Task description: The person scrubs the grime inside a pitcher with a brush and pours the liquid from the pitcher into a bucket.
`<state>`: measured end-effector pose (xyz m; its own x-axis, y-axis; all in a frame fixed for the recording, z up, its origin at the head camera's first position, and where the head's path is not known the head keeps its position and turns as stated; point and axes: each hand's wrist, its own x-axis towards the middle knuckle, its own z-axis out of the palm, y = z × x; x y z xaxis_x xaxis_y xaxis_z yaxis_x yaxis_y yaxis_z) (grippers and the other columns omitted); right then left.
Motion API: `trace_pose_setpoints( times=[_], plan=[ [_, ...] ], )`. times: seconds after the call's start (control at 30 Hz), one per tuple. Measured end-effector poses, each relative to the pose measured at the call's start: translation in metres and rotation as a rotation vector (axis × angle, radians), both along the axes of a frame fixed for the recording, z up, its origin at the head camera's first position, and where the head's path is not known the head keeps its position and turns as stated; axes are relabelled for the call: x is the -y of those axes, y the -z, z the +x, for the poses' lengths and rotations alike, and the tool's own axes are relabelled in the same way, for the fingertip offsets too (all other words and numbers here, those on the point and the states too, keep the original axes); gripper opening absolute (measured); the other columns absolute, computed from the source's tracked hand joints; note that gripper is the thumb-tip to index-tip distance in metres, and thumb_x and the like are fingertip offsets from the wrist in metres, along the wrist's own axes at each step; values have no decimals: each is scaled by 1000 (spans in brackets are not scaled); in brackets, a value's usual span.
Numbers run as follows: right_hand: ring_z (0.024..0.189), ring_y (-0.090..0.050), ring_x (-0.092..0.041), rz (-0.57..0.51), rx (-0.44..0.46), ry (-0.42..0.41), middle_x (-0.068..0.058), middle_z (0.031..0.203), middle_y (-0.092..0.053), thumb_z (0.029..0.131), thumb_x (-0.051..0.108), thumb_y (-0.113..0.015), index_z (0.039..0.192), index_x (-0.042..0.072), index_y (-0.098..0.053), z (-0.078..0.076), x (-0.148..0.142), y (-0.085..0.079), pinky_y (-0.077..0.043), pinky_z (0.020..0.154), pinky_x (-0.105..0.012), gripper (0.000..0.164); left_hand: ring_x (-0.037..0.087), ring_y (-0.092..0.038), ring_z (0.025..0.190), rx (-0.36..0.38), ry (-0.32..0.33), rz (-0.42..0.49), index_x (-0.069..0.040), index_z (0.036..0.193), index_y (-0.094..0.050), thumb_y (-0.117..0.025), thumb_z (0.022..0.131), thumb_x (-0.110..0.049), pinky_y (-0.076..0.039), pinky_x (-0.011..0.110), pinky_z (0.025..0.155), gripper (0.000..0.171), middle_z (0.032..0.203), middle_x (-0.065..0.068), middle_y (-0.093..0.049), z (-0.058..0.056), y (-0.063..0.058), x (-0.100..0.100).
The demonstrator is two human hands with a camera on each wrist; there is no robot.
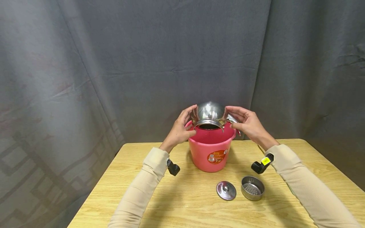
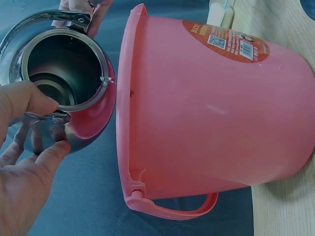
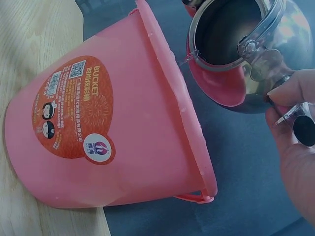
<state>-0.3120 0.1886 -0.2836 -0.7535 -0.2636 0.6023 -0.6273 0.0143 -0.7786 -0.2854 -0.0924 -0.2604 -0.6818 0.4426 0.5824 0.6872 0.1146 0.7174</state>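
Observation:
A shiny metal teapot (image 1: 211, 110) is tipped over the pink bucket (image 1: 199, 155), its round mouth facing down toward me. My left hand (image 1: 179, 129) grips the side of the pot; in the left wrist view the thumb (image 2: 34, 98) presses by the handle's hinge. On the other side, my right hand (image 1: 249, 124) pinches the pot at its spout (image 3: 295, 115). A little clear liquid hangs at the lower lip of the mouth in both wrist views. The pot's bail handle (image 2: 29, 24) is folded back beside the opening.
On the wooden table (image 1: 171, 205), in front of the bucket, lie a round metal lid (image 1: 226, 190) with a knob and a metal strainer (image 1: 252, 189) with a perforated bottom. A grey curtain (image 1: 171, 63) hangs close behind the table.

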Motion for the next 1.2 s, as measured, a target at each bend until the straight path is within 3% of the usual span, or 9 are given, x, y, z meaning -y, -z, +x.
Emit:
trace_pose_setpoints(
  times=[0.4, 0.6, 0.9, 1.2],
  plan=[
    [122, -52, -11, -1, -1, 5, -3, 130, -60, 77, -23, -57, 132, -4, -55, 1, 0, -3, -44, 96, -21, 59, 35, -24, 141, -56, -4, -13, 1, 147, -31, -56, 73, 26, -33, 54, 105, 82, 149, 20, -27, 0, 0, 0],
    [122, -53, -11, 10, -8, 12, -3, 129, -60, 77, -23, -58, 132, -4, -54, 2, 0, -4, -44, 96, -21, 59, 34, -24, 141, -75, -15, -30, 0, 148, -31, -55, 74, 26, -35, 50, 105, 82, 149, 19, -27, 1, 0, 0],
    [123, -51, -12, 23, -24, 18, -3, 131, -59, 77, -23, -58, 133, -3, -54, 1, -1, -4, -45, 95, -22, 59, 36, -23, 141, -95, -12, -12, 3, 147, -31, -54, 73, 27, -34, 57, 103, 82, 149, 22, -26, 1, 1, -1],
    [124, -51, -13, 30, -9, 31, -4, 132, -58, 79, -21, -58, 134, -3, -53, 1, -1, -3, -49, 90, -22, 59, 34, -23, 141, -105, -17, -7, 2, 147, -32, -54, 72, 27, -34, 56, 104, 82, 150, 21, -25, 1, 2, -1]
  ],
)
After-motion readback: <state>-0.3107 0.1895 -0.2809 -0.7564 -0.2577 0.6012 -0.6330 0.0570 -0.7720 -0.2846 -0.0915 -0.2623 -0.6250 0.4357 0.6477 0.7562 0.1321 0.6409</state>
